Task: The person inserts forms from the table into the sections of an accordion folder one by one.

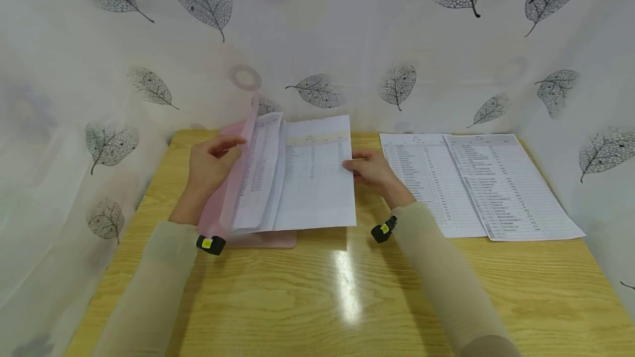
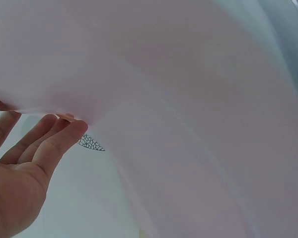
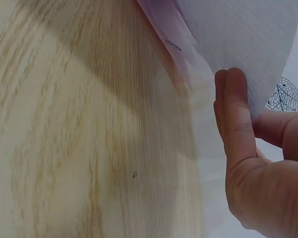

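Note:
A pink translucent folder [image 1: 270,240] lies at the left of the table, its front cover raised nearly upright. My left hand [image 1: 210,161] pinches that cover near its free edge; in the left wrist view the cover [image 2: 188,94] fills most of the picture beyond the fingers. Several printed papers [image 1: 255,180] lean inside behind the cover. Between thumb and fingers, my right hand [image 1: 372,169] holds the right edge of a printed sheet [image 1: 317,197], which reaches out of the folder. The right wrist view shows this sheet [image 3: 253,44] raised above the wood, with fingers on its underside.
Right of my right hand, a printed page [image 1: 421,180] is partly covered by another printed page [image 1: 511,186]. The wooden table [image 1: 258,302] backs onto a white curtain [image 1: 347,26] with leaf prints. Light glares on the tabletop near its middle.

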Demonstrator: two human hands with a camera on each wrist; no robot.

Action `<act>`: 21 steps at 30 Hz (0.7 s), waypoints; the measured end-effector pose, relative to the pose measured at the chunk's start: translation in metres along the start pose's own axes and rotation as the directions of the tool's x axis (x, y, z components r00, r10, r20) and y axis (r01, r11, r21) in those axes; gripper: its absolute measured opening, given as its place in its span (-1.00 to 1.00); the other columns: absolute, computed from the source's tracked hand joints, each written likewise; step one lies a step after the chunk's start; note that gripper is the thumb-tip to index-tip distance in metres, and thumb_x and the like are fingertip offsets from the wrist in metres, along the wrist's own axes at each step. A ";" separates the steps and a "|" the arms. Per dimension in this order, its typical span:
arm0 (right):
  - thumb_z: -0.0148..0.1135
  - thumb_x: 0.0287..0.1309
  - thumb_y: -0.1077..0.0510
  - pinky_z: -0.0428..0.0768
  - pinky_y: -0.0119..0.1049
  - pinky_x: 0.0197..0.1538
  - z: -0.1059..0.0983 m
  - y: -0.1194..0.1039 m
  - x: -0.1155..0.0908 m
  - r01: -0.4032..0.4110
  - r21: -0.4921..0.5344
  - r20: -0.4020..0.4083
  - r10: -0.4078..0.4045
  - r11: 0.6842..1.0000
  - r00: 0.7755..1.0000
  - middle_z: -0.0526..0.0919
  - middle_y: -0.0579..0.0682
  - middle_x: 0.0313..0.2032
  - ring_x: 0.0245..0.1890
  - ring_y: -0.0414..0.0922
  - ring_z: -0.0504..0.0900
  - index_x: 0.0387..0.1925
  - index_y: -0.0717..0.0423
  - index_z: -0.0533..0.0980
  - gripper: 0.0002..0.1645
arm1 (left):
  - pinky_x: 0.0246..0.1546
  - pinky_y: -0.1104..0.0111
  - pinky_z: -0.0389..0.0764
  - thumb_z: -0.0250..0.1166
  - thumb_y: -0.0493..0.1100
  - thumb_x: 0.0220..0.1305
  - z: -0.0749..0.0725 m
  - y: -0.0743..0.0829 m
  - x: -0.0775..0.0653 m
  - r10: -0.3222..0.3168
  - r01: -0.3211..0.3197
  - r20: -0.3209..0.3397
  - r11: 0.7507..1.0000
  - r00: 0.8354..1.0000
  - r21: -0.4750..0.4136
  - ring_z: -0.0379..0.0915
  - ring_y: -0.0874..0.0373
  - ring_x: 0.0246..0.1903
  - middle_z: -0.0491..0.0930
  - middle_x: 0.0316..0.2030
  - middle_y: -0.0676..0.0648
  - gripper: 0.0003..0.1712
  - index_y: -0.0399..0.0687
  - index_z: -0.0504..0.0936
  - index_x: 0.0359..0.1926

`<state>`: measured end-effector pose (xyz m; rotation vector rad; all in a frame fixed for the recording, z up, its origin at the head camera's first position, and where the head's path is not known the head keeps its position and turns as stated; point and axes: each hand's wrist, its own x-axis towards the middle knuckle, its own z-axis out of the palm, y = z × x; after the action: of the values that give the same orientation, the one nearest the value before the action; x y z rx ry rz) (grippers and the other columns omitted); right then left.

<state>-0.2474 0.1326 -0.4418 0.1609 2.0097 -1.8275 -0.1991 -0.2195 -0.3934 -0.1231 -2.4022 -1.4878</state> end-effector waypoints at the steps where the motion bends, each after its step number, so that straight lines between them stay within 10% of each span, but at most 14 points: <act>1: 0.23 0.45 0.26 0.73 -0.38 -0.15 0.001 0.000 0.000 0.001 0.000 0.000 -0.001 1.000 1.000 0.62 0.33 0.23 -0.24 -0.24 0.75 0.35 0.39 0.46 -0.47 | -0.15 0.73 0.51 0.23 -0.38 0.33 0.000 0.000 0.000 0.003 -0.003 -0.001 1.000 1.000 -0.001 0.54 0.60 -0.21 0.76 -0.03 -0.35 -0.72 -0.34 0.78 -0.03; 21: 0.26 0.41 0.24 0.76 -0.21 -0.05 0.047 -0.002 0.010 0.001 -0.058 0.003 0.000 0.998 1.000 0.69 0.30 0.16 -0.06 0.00 0.75 0.27 0.33 0.55 -0.54 | -0.13 0.69 0.54 0.23 -0.37 0.35 -0.001 0.000 -0.001 -0.015 0.015 0.011 1.000 1.000 0.011 0.57 0.54 -0.18 0.74 0.00 -0.36 -0.72 -0.33 0.78 -0.01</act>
<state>-0.2466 0.0845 -0.4464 0.1406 2.0586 -1.7661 -0.1982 -0.2200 -0.3930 -0.1110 -2.4250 -1.4835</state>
